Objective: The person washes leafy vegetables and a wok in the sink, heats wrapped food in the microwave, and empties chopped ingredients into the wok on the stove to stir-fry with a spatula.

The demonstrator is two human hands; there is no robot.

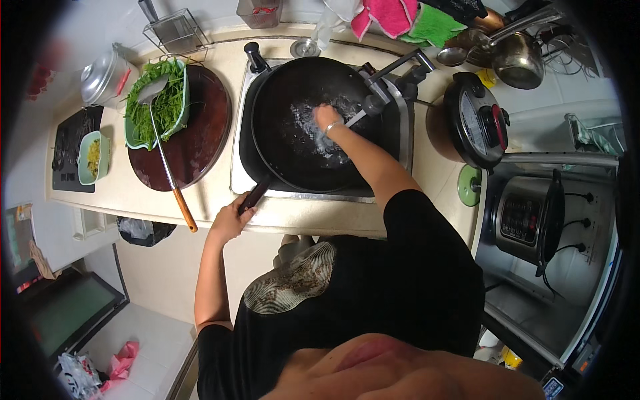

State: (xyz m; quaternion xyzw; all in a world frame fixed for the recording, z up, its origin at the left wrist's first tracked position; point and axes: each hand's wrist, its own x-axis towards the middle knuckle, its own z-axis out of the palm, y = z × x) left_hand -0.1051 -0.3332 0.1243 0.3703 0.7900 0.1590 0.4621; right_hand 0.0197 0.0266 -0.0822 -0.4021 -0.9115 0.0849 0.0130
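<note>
A large black wok (280, 105) sits in the metal-rimmed sink (239, 165). Its dark handle (257, 193) juts out over the counter's front edge, and my left hand (230, 221) is closed around it. Inside the wok, my right hand (327, 118) reaches down to the wet bottom with its fingers bent. Splashing water (317, 142) surrounds that hand. Whether anything is under those fingers cannot be seen. A bracelet circles my right wrist. The jointed tap (376, 92) extends over the wok from the right, close to my right wrist.
Left of the sink, a green basket of leafy greens (155, 112) stands on a round chopping board (210, 120). A wok turner (166, 162) rests across them, its wooden handle past the counter edge. An electric pressure cooker (467, 122) and a lid (469, 185) are on the right.
</note>
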